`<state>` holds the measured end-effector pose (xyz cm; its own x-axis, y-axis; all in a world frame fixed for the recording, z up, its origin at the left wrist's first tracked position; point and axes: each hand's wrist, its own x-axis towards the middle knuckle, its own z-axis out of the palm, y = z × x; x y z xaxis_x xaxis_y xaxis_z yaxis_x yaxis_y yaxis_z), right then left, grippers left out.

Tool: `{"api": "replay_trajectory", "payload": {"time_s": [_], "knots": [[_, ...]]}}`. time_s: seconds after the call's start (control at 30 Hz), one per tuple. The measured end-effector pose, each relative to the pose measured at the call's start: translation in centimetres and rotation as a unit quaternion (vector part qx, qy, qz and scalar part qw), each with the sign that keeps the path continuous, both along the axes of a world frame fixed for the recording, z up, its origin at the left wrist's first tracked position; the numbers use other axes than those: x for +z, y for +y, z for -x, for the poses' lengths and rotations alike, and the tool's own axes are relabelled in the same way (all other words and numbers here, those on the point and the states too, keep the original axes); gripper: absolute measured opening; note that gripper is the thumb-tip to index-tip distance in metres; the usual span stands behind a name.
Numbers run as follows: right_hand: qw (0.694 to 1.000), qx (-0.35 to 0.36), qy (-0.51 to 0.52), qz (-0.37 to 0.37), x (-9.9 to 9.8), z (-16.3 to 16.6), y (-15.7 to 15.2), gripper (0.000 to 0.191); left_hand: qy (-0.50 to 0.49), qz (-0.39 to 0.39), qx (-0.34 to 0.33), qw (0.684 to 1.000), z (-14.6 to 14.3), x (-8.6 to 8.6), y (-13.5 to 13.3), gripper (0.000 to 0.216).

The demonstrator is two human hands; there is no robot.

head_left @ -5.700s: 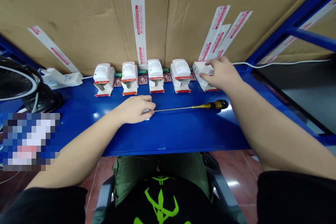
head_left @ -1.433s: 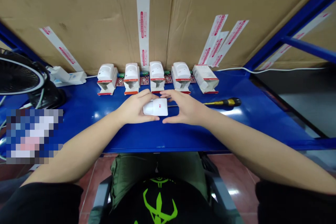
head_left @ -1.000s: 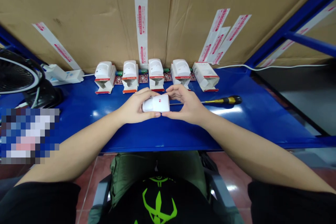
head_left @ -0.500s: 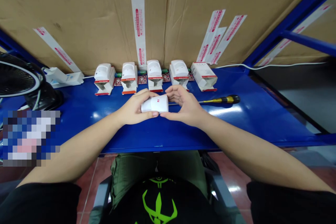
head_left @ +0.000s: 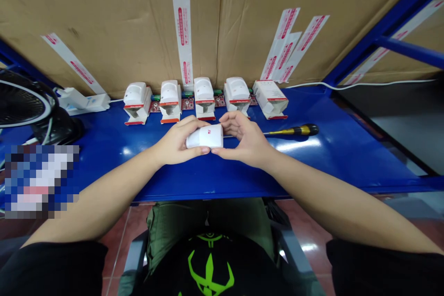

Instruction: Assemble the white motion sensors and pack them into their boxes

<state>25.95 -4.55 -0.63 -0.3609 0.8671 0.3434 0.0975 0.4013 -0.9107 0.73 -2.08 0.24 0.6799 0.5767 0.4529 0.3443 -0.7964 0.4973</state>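
A white motion detector (head_left: 210, 136) with a small red mark lies level in front of me, just above the blue table. My left hand (head_left: 182, 142) grips its left end, thumb along the near side and fingers over the far side. At the other end, my right hand (head_left: 244, 141) curves round, its thumb and fingertips touching the corners and a gap left at the palm. Behind the right hand lies a screwdriver (head_left: 298, 130) with a yellow and black handle, its shaft partly hidden.
Several small boxes stand along the back, some topped with white detectors (head_left: 204, 89). Red circuit boards (head_left: 188, 103) show between them. One box (head_left: 270, 98) at the right carries no detector. A black fan (head_left: 27, 101) and a white power strip (head_left: 85, 101) are at the left.
The view has shifted very slightly. Both hands keep the same hold on the detector, which has barely moved.
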Motion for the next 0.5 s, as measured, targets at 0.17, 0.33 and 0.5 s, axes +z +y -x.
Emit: {"api": "replay_trajectory", "payload": {"time_s": [0.17, 0.33, 0.5], "knots": [[1.000, 0.000, -0.010, -0.005, 0.1, -0.1, -0.1, 0.064, 0.027, 0.010, 0.015, 0.999, 0.0, 0.4, -0.1, 0.064], [1.000, 0.005, -0.013, 0.002, 0.0, -0.5, 0.0, 0.064, 0.014, 0.026, 0.041, 0.999, 0.5, 0.7, 0.0, 0.070], [1.000, 0.001, -0.001, 0.029, 0.1, -0.7, 0.2, 0.065, -0.021, 0.000, 0.081, 0.996, 1.4, 1.0, 0.3, 0.072]]}}
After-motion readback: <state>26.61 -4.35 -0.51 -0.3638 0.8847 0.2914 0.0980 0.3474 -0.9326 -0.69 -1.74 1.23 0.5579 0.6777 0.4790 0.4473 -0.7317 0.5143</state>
